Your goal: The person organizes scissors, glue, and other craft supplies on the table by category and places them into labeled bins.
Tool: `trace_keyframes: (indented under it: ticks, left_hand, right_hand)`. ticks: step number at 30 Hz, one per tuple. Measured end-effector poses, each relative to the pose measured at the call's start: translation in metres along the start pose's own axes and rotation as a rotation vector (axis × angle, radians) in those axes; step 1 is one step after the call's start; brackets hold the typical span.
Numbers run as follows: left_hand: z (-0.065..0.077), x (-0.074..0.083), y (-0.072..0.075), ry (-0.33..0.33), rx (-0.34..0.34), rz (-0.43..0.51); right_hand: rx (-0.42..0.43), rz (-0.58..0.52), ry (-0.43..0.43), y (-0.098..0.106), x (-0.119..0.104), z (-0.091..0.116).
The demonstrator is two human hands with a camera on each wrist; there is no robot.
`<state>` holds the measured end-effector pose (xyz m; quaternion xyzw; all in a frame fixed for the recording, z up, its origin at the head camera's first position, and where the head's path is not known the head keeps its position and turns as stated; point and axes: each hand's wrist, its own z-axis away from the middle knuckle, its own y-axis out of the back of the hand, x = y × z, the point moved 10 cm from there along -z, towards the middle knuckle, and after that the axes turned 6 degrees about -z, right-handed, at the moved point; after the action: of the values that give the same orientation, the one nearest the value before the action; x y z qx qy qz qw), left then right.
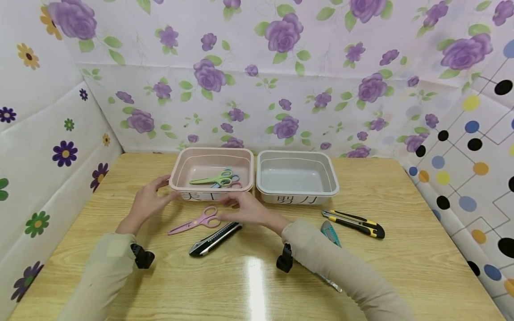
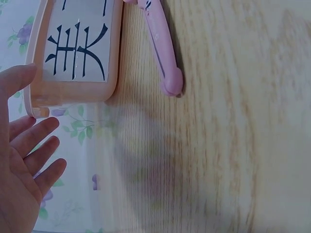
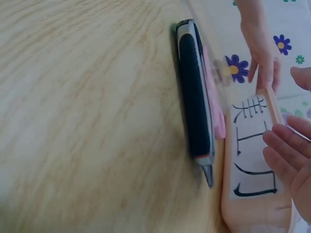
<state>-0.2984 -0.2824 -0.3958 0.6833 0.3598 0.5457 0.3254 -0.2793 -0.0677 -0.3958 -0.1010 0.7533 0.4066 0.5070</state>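
My left hand [image 1: 147, 203] is at the front left corner of the pink bin [image 1: 214, 150], its thumb right at the rim in the left wrist view and its fingers relaxed below. In front of the bin's right half hovers my right hand [image 1: 246, 209], fingers loosely bent with nothing between them. Inside the bin lie green scissors [image 1: 209, 180], with blue and pink handles partly hidden under them. Pink scissors [image 1: 198, 221] rest on the table before the bin, overlapped at one handle by the right hand. A black utility knife [image 1: 214, 239] lies just nearer, its far end by the right hand.
A grey bin [image 1: 298, 155] stands right of the pink one; both have labels on their fronts. On the right lie a yellow-black utility knife [image 1: 355, 224] and a teal one [image 1: 330, 232]. A silver tip [image 1: 333, 284] shows under the right sleeve. Patterned cloth walls [image 1: 241, 102] enclose the table.
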Motion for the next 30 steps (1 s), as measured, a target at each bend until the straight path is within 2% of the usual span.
trace_keyframes:
  ticks: [5, 16, 23, 30]
  left_hand:
    - [0.0, 0.0, -0.002, 0.004, -0.009, 0.006]
    - [-0.001, 0.001, -0.001, -0.002, -0.004, -0.002]
    - [-0.001, 0.002, 0.0, -0.009, 0.002, 0.005]
    - [-0.001, -0.001, 0.0, 0.009, -0.017, -0.004]
  right_hand:
    - [-0.03, 0.004, -0.001, -0.012, 0.005, -0.004]
    - [-0.043, 0.006, -0.015, -0.024, 0.017, -0.015]
    - [-0.034, 0.043, -0.035, -0.028, 0.024, -0.021]
    - [-0.045, 0.153, -0.059, -0.032, 0.031, -0.027]
